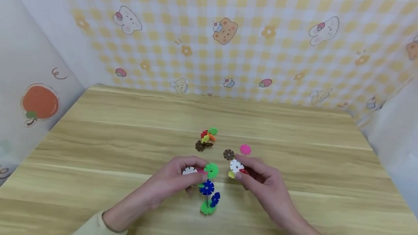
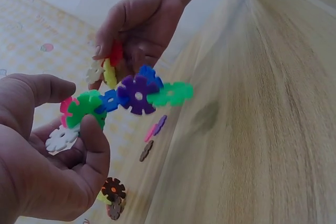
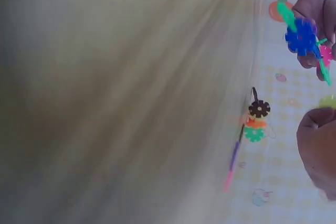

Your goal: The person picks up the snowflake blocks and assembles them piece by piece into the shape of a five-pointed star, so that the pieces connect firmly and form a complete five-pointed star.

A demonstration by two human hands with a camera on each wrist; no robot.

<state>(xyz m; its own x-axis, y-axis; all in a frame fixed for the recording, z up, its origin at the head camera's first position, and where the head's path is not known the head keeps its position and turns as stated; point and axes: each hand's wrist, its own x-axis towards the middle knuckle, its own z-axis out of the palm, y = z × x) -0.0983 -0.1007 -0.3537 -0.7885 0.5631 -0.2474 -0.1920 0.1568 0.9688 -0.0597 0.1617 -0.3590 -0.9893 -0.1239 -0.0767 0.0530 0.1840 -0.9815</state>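
Left hand (image 1: 173,178), fingers curled, pinches a chain of joined discs (image 1: 207,188); right hand (image 1: 267,180) likewise pinches a smaller cluster (image 1: 236,167), right of the chain, unconnected. Beyond the chain: a third assembly (image 1: 205,139); brown disc (image 1: 229,155), purple disc (image 2: 160,124), pink disc (image 1: 245,149), apparently unjoined.

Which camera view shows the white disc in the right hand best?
The head view: the white disc faces that camera, its centre hole plain, in the right hand. The left wrist view shows it washed out, beside a yellow disc. The right wrist view does not show it.
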